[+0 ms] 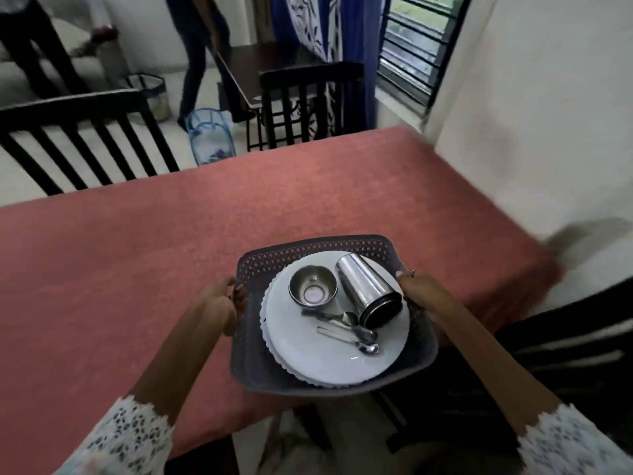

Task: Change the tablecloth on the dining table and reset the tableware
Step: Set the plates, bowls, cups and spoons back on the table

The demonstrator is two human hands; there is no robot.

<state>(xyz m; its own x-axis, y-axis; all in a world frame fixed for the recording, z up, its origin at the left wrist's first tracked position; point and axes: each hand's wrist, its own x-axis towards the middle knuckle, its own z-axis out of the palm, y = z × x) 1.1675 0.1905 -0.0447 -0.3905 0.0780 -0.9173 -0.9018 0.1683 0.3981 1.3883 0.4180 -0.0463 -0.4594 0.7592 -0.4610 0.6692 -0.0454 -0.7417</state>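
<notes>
A grey perforated plastic basket (pixel 308 250) hangs over the near right part of the table, which is covered by a red tablecloth (pixel 171 255). My left hand (pixel 224 305) grips its left rim and my right hand (pixel 419 289) grips its right rim. Inside lie stacked white plates (pixel 329 358). On them sit a small steel bowl (pixel 312 286), a steel tumbler (pixel 371 294) on its side and several spoons (pixel 346 329).
Black slatted chairs stand at the far left (pixel 78 138), behind the table (pixel 308 104) and at the near right (pixel 565 365). A wall (pixel 548 114) borders the right edge. A blue mesh bin (pixel 209 135) and a standing person (pixel 202 49) are beyond the table.
</notes>
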